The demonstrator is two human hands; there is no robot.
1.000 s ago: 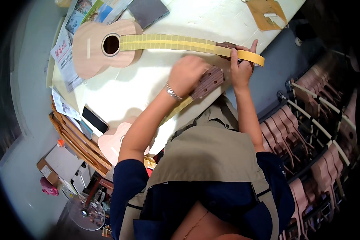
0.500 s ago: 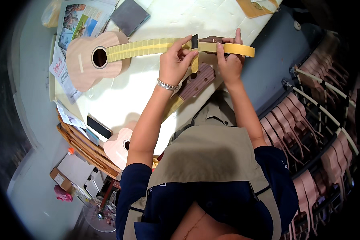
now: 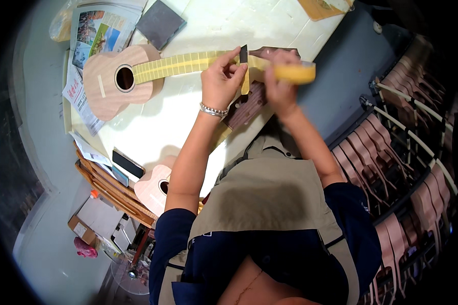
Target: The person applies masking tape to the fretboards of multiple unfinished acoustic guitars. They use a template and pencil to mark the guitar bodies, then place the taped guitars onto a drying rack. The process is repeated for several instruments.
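A pale wooden ukulele [image 3: 99, 94] lies on the table, its neck [image 3: 183, 64] covered in yellow masking tape. My left hand [image 3: 219, 84] is closed at the upper end of the neck, pinching a small dark flat strip [image 3: 244, 53] set crosswise there. A short piece of yellow tape hangs below the strip. My right hand [image 3: 282, 91], smeared by motion, holds a roll of yellow masking tape [image 3: 297, 74] beside the dark headstock [image 3: 269, 52]. Under my hands lies a second ukulele's headstock [image 3: 247, 108]; my left forearm hides part of that instrument, whose body [image 3: 150, 189] shows nearer me.
Newspapers [image 3: 94, 30] and a dark square pad [image 3: 161, 23] lie at the far left. A phone [image 3: 127, 162] rests near the table's left edge. Racks of wooden necks [image 3: 364, 157] stand to the right. A brown board [image 3: 323, 7] sits at the far right corner.
My right hand has moved slightly left and down with the tape roll, its fingers now blurred. My left hand keeps its pinch on the dark strip. The whole view has shifted slightly.
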